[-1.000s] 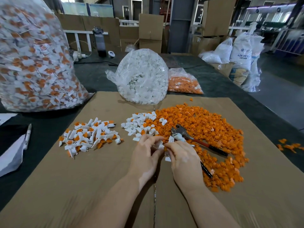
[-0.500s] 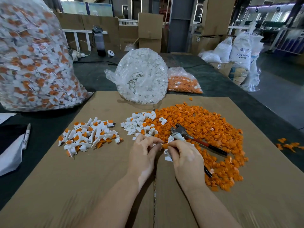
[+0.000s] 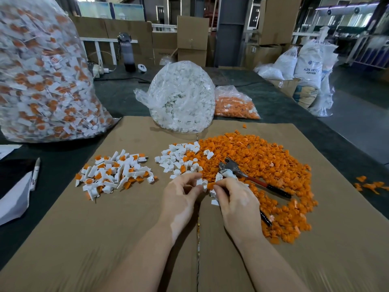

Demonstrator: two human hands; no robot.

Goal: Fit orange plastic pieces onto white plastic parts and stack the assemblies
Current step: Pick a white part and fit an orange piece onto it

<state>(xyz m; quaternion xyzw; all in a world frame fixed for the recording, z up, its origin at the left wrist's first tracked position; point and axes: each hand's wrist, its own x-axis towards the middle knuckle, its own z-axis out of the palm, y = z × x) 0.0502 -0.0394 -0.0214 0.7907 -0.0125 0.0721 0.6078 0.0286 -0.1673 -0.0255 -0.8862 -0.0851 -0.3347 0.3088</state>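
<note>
My left hand (image 3: 182, 193) pinches a small white plastic part (image 3: 201, 182) between thumb and fingers. My right hand (image 3: 235, 202) holds an orange piece (image 3: 211, 185) right against that white part, with the two touching at the fingertips. Both hands hover over the brown cardboard sheet (image 3: 117, 228), just in front of a small heap of loose white parts (image 3: 179, 160). A wide heap of loose orange pieces (image 3: 263, 165) spreads to the right. A pile of joined white-and-orange assemblies (image 3: 113, 173) lies to the left.
Pliers with red-and-black handles (image 3: 252, 180) lie on the orange heap beside my right hand. Behind stand a bag of white parts (image 3: 183, 98), a bag of orange pieces (image 3: 235, 104) and a big bag of assemblies (image 3: 42, 81). A marker (image 3: 35, 171) lies left.
My hands have closed in on each other slightly, bringing the orange piece up against the white part. The heaps and pliers have not moved.
</note>
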